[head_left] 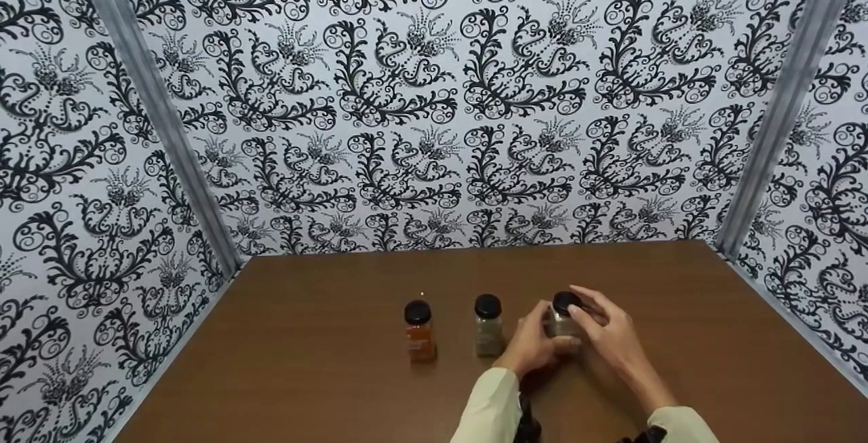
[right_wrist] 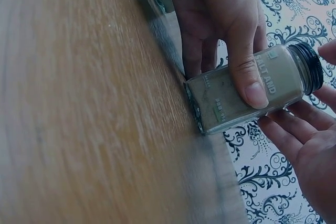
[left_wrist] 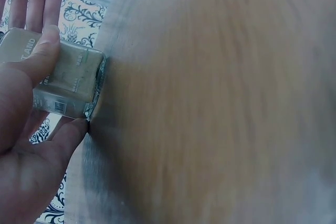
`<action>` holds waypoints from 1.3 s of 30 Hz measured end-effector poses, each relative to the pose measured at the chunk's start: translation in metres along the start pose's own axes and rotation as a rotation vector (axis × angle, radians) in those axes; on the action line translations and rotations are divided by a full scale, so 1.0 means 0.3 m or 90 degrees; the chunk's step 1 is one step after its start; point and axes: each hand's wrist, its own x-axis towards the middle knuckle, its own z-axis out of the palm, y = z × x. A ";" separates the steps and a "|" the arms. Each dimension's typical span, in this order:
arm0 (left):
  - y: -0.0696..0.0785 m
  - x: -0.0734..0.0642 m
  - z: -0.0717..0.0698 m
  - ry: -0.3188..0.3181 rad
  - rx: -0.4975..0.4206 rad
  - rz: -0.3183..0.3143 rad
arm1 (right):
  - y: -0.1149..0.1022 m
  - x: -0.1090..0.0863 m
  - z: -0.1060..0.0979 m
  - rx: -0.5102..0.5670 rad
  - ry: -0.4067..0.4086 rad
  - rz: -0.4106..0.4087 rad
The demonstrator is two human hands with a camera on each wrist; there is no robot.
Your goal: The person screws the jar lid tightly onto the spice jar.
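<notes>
My left hand [head_left: 536, 341] grips a square glass seasoning jar [right_wrist: 241, 93] by its sides, thumb across the label, where "SALT AND" can be read. Tan powder fills the jar, and its black lid [head_left: 565, 302] is on. The jar's base is at the tabletop. Around the lid, my right hand [head_left: 610, 331] has its fingers spread and fairly straight. In the right wrist view, its thumb tip is slightly apart from the lid, while other fingertips lie against or close beside the glass. The right hand's fingers [left_wrist: 34, 14] also show behind the jar in the left wrist view.
Left of my hands stand a jar of greenish seasoning [head_left: 488, 328] and, farther left, a jar of orange seasoning [head_left: 420, 334], both black-lidded and upright. They share the brown wooden table [head_left: 325, 389]. Black-and-white patterned walls [head_left: 420, 90] enclose its back and sides.
</notes>
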 end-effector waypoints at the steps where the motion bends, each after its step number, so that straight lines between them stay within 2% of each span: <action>1: 0.001 0.000 0.000 0.000 0.001 -0.001 | -0.001 -0.001 0.000 -0.001 0.000 -0.002; 6: 0.001 0.001 0.000 0.002 0.014 -0.009 | -0.003 0.000 0.001 0.009 0.003 -0.010; 15: -0.007 0.002 -0.001 -0.002 0.019 -0.003 | -0.003 -0.001 0.001 0.003 -0.004 0.020; 23: -0.007 0.005 0.000 0.001 0.029 -0.003 | -0.004 -0.001 0.002 -0.008 0.001 0.006; 31: -0.010 0.003 0.001 0.004 0.025 0.002 | -0.003 0.001 0.008 0.018 0.004 0.027; 39: -0.004 0.002 -0.001 0.003 0.024 -0.002 | 0.001 0.000 0.003 -0.004 0.001 0.002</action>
